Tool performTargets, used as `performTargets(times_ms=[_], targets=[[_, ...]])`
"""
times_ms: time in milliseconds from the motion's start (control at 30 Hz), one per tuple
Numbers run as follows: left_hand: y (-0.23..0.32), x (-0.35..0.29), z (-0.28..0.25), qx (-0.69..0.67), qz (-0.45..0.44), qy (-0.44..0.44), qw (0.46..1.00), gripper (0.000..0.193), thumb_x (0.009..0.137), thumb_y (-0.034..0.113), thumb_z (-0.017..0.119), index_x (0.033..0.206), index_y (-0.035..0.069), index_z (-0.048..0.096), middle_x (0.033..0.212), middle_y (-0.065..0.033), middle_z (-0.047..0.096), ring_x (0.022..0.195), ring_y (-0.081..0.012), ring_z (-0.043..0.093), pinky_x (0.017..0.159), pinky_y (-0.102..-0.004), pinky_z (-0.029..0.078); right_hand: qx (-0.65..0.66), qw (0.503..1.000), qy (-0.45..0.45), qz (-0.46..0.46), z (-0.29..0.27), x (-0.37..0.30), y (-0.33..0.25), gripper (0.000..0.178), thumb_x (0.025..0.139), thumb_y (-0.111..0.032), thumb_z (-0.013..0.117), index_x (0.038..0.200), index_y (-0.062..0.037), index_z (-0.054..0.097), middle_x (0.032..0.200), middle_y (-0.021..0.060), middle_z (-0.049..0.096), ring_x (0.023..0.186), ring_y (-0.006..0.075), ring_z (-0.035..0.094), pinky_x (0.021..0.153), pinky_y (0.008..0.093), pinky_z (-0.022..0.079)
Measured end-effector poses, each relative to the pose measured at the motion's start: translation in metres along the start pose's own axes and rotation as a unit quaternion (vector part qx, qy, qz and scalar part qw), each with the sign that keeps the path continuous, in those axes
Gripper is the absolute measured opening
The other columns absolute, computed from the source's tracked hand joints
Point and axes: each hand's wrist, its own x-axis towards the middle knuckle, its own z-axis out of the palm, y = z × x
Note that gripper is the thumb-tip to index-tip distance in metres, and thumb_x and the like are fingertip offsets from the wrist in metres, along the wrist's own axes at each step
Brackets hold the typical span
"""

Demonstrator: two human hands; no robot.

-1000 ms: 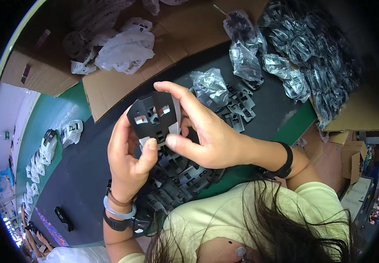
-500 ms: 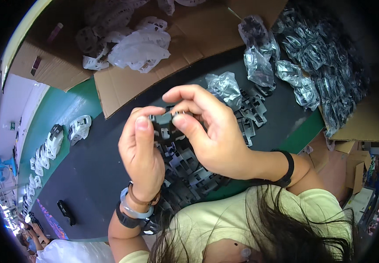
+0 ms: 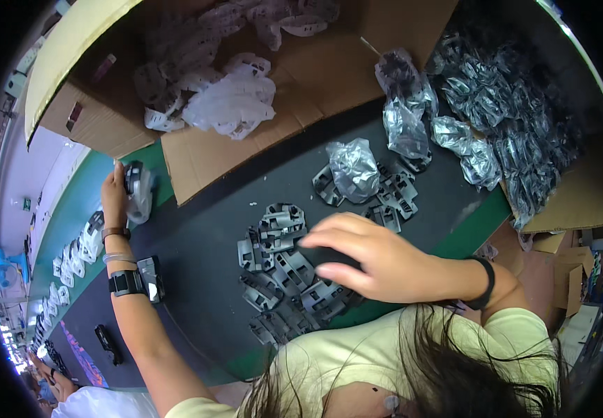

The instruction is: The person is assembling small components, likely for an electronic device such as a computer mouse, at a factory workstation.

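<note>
Reaching out to the left, my left hand (image 3: 113, 197) grips the side of a white plastic shell with a black part on it (image 3: 140, 195); its fingertips are partly hidden and the shell is slightly blurred. Beside my left wrist, a dark grey plastic piece (image 3: 151, 280) lies on the black mat. My right hand (image 3: 368, 256) hovers, thumb and fingers apart, over the right side of a pile of grey and black moulded plastic parts (image 3: 291, 268). I see nothing held in it.
A cardboard box (image 3: 246, 150) of white shells stands ahead. Bagged dark parts (image 3: 510, 118) fill another box at the right. A clear bag (image 3: 354, 171) lies by more grey parts. White shells (image 3: 71, 261) line the left side, near a loose black piece (image 3: 107, 345).
My hands have parted from the small dark piece they held together. The left has swung far left onto the white shell; the right has lowered and opened. A dark grey piece now lies near my left wrist.
</note>
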Motion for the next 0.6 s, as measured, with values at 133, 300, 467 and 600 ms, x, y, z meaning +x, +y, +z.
performTargets(times_ms=[133, 300, 467, 600], targets=[[0.063, 0.008, 0.008, -0.060, -0.103, 0.102, 0.988, 0.035, 0.090, 0.028, 0.053, 0.107, -0.002, 0.059, 0.094, -0.0155, 0.065, 0.084, -0.0214, 0.062, 0.076, -0.0279, 0.046, -0.097, 0.988, -0.030, 0.119, -0.030, -0.045, 0.005, 0.034, 0.081, -0.018, 0.061, 0.109, -0.0015, 0.052, 0.099, 0.0135, 0.052, 0.095, 0.0284, 0.051, 0.076, 0.0367, 0.046], [0.234, 0.031, 0.006, -0.407, -0.083, 0.049, 0.908, 0.063, 0.081, 0.042, 0.063, 0.116, -0.006, 0.046, 0.086, -0.0139, 0.062, 0.066, -0.0172, 0.061, 0.059, -0.0271, 0.047, -0.204, 0.968, -0.105, 0.097, -0.007, -0.042, 0.009, 0.034, 0.075, -0.020, 0.066, 0.099, -0.0024, 0.051, 0.091, 0.0122, 0.048, 0.089, 0.0299, 0.049, 0.071, 0.0376, 0.045], [0.209, 0.045, 0.013, -0.455, -0.230, -0.095, 0.855, 0.065, 0.076, 0.033, 0.072, 0.117, -0.009, 0.045, 0.095, -0.0128, 0.061, 0.066, -0.0182, 0.062, 0.065, -0.0293, 0.052, -0.118, 0.983, -0.088, 0.109, -0.016, -0.039, 0.012, 0.029, 0.075, -0.017, 0.069, 0.093, -0.0026, 0.051, 0.085, 0.0088, 0.052, 0.080, 0.0217, 0.055, 0.067, 0.0320, 0.046], [0.164, 0.004, 0.011, -0.659, -0.267, -0.147, 0.687, 0.027, 0.086, 0.014, 0.058, 0.105, -0.004, 0.052, 0.091, -0.0101, 0.059, 0.076, -0.0186, 0.060, 0.074, -0.0327, 0.053, 0.077, 0.964, -0.012, 0.254, -0.026, -0.036, 0.006, 0.020, 0.079, -0.011, 0.065, 0.091, -0.0006, 0.052, 0.073, 0.0092, 0.056, 0.065, 0.0186, 0.056, 0.062, 0.0307, 0.045]])
